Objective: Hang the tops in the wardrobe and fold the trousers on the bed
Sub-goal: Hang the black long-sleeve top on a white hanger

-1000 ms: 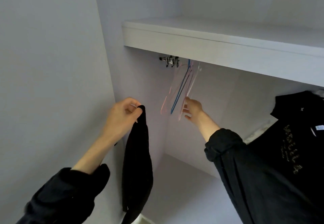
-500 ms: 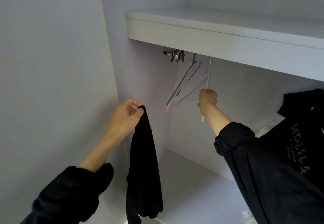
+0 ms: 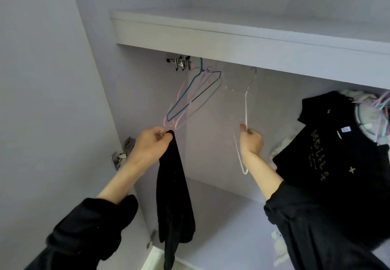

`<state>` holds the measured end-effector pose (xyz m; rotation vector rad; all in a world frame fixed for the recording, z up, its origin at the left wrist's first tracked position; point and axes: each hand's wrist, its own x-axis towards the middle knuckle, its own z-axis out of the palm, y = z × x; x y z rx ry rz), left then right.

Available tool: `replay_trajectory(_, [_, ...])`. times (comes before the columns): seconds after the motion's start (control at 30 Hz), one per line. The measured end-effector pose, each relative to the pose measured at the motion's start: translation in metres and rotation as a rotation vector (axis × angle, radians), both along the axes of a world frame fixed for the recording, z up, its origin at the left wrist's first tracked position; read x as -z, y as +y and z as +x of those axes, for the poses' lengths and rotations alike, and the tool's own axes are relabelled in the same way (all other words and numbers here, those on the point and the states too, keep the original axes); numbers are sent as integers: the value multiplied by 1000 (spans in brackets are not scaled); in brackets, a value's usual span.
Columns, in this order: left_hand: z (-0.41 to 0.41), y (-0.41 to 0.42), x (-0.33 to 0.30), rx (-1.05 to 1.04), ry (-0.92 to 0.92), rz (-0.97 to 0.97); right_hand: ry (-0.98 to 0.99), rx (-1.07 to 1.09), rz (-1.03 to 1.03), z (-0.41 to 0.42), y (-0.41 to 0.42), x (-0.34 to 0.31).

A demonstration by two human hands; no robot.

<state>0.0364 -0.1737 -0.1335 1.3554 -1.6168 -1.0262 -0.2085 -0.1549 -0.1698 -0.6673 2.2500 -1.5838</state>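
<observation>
- While the left hand (image 3: 150, 146) pinches the top edge of a black top (image 3: 172, 195) between thumb and fingers, the cloth hangs straight down in front of the wardrobe's (image 3: 211, 143) left side wall.
- Its right counterpart, the right hand (image 3: 251, 142), is clenched round a white wire hanger (image 3: 245, 109), gripping the wire low down; the hanger's hook reaches up toward the underside of the shelf (image 3: 232, 37), and whether it hangs on anything there cannot be told.
- Left of that hanger, a bunch of pink and blue hangers (image 3: 190, 98) hangs tilted and blurred under the shelf, beside a metal rail bracket (image 3: 179, 62).
- At the right, a black printed top (image 3: 329, 143) hangs in the wardrobe, with pale garments (image 3: 371, 113) behind it.
- Metal door hinges (image 3: 123, 152) sit on the left panel, just beside the left wrist.
</observation>
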Motion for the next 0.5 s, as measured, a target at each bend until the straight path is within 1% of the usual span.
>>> replay_trajectory(0.1, [-12,8,4,50,9,37,-63,-18,-86,-9,43,26])
replay_trajectory(0.2, [-26,15,5,79,16,44,-200,-195,-226,-23,71,29])
replay_trajectory(0.23, [-30,17,5,79,24,52,-251,-253,-242,-29,75,27])
replay_trajectory(0.27, [-34,19,6,75,32,65,-293,-280,-226,-35,79,24])
replay_trajectory(0.33, [-42,23,7,71,47,104,-338,-238,-137,-47,86,26])
replay_trajectory(0.43, [-48,27,13,80,49,186,-303,-125,-2,-57,101,38])
replay_trajectory(0.5, [-51,28,16,75,85,273,-276,-122,61,-60,113,44])
